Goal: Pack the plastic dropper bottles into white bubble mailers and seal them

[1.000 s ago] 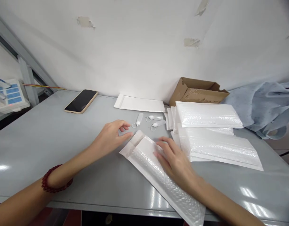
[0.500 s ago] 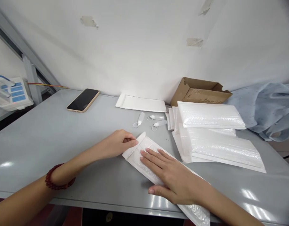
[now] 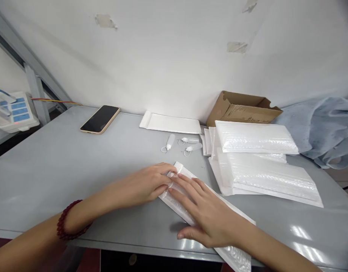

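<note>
A white bubble mailer [image 3: 236,257] lies slantwise on the grey table [image 3: 49,166] near its front edge. My left hand [image 3: 145,185] presses the folded flap at the mailer's upper end, fingers together and bent onto it. My right hand [image 3: 205,211] lies flat on the mailer's middle with fingers stretched out, its fingertips meeting the left hand's at the flap. A red bead bracelet [image 3: 69,226] is on my left wrist.
Stacks of white bubble mailers [image 3: 261,166] lie to the right. Three small white tags with loops [image 3: 182,143] and a flat white envelope [image 3: 171,122] lie behind the hands. A phone [image 3: 100,119], a cardboard box [image 3: 242,107], a blue-grey cloth [image 3: 324,124] and a keypad device [image 3: 13,111] ring the table.
The mailer's flap went from open to folded over. My left hand moved right onto the flap, and my right hand slid up the mailer to meet it.
</note>
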Action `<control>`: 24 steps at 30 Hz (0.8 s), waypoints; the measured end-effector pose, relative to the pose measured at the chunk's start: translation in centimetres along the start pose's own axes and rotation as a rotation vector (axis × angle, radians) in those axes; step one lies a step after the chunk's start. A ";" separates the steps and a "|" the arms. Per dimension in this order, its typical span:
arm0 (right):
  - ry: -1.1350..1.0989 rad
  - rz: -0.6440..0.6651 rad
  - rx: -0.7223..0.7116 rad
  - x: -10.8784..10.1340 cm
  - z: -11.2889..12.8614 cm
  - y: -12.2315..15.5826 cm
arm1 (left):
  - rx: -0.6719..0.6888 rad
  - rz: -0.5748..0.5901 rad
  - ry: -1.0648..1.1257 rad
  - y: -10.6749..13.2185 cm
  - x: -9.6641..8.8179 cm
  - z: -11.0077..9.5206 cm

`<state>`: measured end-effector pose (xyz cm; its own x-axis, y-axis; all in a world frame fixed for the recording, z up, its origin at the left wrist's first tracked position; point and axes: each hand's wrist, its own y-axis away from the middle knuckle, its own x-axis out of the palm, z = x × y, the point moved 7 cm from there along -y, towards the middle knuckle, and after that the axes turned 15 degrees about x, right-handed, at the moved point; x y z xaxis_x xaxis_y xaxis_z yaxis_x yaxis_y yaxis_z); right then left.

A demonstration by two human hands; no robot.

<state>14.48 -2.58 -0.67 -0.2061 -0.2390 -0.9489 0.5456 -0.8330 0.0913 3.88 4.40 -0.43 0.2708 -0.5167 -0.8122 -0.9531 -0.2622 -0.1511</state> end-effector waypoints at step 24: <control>0.016 0.145 0.092 0.4 0.0 -0.3 | 0.052 0.162 -0.289 0.5 0.0 -0.2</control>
<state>14.27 -2.44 -1.10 -0.1178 -0.3525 -0.9284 0.4915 -0.8331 0.2539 3.40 4.13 -0.42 0.0729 -0.2939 -0.9531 -0.9883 -0.1496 -0.0294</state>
